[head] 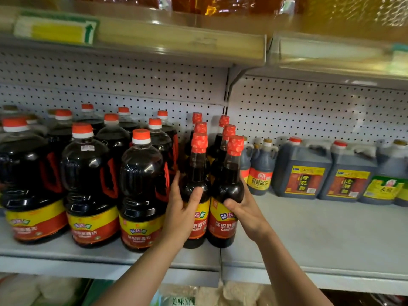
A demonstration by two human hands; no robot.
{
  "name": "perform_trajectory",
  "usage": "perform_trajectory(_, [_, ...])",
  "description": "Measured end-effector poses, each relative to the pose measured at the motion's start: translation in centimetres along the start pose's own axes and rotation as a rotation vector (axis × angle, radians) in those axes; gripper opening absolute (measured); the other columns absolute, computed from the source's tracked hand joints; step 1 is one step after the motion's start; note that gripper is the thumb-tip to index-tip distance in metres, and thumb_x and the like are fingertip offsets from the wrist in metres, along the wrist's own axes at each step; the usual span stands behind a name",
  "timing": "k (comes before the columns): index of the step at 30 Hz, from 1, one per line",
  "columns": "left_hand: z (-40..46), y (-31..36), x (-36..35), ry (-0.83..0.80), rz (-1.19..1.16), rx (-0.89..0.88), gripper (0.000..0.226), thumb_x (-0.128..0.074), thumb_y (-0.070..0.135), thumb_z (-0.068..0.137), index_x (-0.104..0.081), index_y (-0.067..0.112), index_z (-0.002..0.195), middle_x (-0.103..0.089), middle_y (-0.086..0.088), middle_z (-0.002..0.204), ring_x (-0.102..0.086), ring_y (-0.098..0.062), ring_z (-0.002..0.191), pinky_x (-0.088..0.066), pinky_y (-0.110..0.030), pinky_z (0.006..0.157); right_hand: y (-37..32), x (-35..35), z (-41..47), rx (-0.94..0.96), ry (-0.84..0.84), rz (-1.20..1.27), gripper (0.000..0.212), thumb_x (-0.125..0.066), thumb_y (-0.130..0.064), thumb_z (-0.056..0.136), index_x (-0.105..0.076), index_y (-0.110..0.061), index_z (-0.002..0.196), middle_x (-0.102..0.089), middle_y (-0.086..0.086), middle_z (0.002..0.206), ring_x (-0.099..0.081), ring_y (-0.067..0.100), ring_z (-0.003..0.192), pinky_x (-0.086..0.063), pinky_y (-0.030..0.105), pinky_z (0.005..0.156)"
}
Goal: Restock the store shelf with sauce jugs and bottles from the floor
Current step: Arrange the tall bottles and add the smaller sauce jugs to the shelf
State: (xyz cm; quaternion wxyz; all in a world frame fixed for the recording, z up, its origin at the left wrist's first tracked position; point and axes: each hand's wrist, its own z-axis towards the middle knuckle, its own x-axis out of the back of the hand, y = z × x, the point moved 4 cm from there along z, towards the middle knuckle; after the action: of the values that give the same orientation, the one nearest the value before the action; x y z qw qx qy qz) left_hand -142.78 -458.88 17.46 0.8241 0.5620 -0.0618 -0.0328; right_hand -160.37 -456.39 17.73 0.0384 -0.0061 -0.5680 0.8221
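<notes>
Two tall dark sauce bottles with red foil caps stand upright at the front of the grey shelf [309,239]. My left hand [180,214] is wrapped around the left bottle [196,173]. My right hand [245,208] grips the right bottle [229,184] from its right side. More bottles [225,133] of the same kind stand in two rows behind them. To the left are several large dark sauce jugs [141,191] with orange caps and red handles.
Grey square vinegar jugs [302,171] and small handled jugs [261,168] stand at the back right, with bare shelf in front of them. An upper shelf [176,40] with oil bottles hangs overhead. Bagged goods [181,299] lie on the shelf below.
</notes>
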Motion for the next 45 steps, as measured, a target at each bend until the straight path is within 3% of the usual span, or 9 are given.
perform_trajectory(5, [0.7,-0.1,0.1,0.011,-0.014,-0.028,0.082,-0.053,0.058,0.083,-0.021,0.038,0.156,-0.034,0.014,0.156,-0.033,-0.005,0.142,-0.030,-0.030,0.113,0.9,0.3,0.1,-0.026,0.016,0.031,0.118,-0.090,-0.046,0.069,-0.020,-0.015,0.159,-0.056,0.012,0.146,-0.055,0.032,0.134,-0.051,0.046,0.105])
perform_trajectory(9, [0.1,-1.0,0.2,-0.025,-0.073,-0.027,0.072,-0.058,0.051,0.082,-0.024,0.052,0.146,-0.044,0.027,0.141,-0.043,0.008,0.128,-0.039,-0.012,0.096,2.0,0.0,-0.5,-0.064,-0.044,0.056,0.110,-0.089,-0.037,0.073,-0.024,-0.005,0.155,-0.057,0.013,0.144,-0.057,0.032,0.131,-0.053,0.035,0.098])
perform_trajectory(13, [-1.4,-3.7,0.2,-0.026,-0.082,-0.004,0.071,-0.063,0.048,0.083,-0.030,0.045,0.146,-0.046,0.027,0.140,-0.047,0.012,0.125,-0.041,-0.022,0.106,2.8,-0.3,-0.5,-0.062,-0.041,0.117,0.103,-0.088,-0.038,0.075,-0.028,-0.005,0.152,-0.056,0.015,0.144,-0.057,0.035,0.131,-0.052,0.037,0.099])
perform_trajectory(18, [-2.7,-6.1,0.3,-0.038,-0.049,-0.019,0.078,-0.069,0.058,0.083,-0.029,0.041,0.148,-0.044,0.040,0.139,-0.042,0.012,0.131,-0.037,-0.004,0.099,3.2,-0.4,-0.6,-0.053,-0.005,0.160,0.100,-0.089,-0.042,0.073,-0.036,-0.004,0.148,-0.060,0.018,0.139,-0.060,0.038,0.126,-0.054,0.038,0.096])
perform_trajectory(23, [-2.4,-7.1,0.3,-0.040,-0.049,0.004,0.068,-0.070,0.048,0.086,-0.034,0.045,0.144,-0.049,0.039,0.135,-0.047,0.009,0.128,-0.039,-0.014,0.101,3.4,-0.8,-0.8,-0.047,-0.021,0.197,0.094,-0.085,-0.040,0.077,-0.036,-0.002,0.148,-0.059,0.019,0.140,-0.060,0.038,0.126,-0.053,0.038,0.097])
perform_trajectory(26, [-2.4,-7.5,0.3,-0.021,-0.044,-0.008,0.078,-0.068,0.060,0.081,-0.035,0.039,0.148,-0.051,0.031,0.139,-0.049,0.006,0.128,-0.041,-0.018,0.103,3.6,-0.7,-0.7,-0.032,-0.007,0.210,0.095,-0.085,-0.040,0.078,-0.035,0.000,0.148,-0.058,0.022,0.140,-0.059,0.040,0.127,-0.053,0.039,0.098])
perform_trajectory(31, [-2.4,-7.7,0.2,-0.011,-0.055,0.002,0.064,-0.068,0.036,0.088,-0.037,0.039,0.144,-0.052,0.040,0.129,-0.050,0.011,0.123,-0.041,-0.002,0.091,3.4,-0.7,-0.4,-0.054,-0.037,0.205,0.097,-0.086,-0.045,0.074,-0.039,0.002,0.145,-0.063,0.018,0.135,-0.064,0.035,0.122,-0.055,0.035,0.094])
perform_trajectory(37, [-2.5,-7.6,0.1,0.004,-0.071,-0.012,0.065,-0.066,0.037,0.085,-0.036,0.042,0.142,-0.049,0.047,0.126,-0.047,0.018,0.121,-0.038,0.002,0.089,4.2,-0.8,-0.5,-0.075,-0.024,0.223,0.096,-0.088,-0.048,0.070,-0.045,0.000,0.141,-0.066,0.018,0.131,-0.065,0.036,0.119,-0.056,0.035,0.092])
perform_trajectory(45, [-2.9,-7.3,0.0,0.059,-0.020,-0.018,0.073,-0.064,0.042,0.084,-0.037,0.026,0.150,-0.052,0.019,0.139,-0.047,0.016,0.122,-0.037,0.001,0.090,4.9,-0.8,-0.7,-0.096,0.004,0.179,0.097,-0.087,-0.050,0.071,-0.044,0.000,0.143,-0.064,0.020,0.133,-0.064,0.037,0.121,-0.055,0.038,0.094])
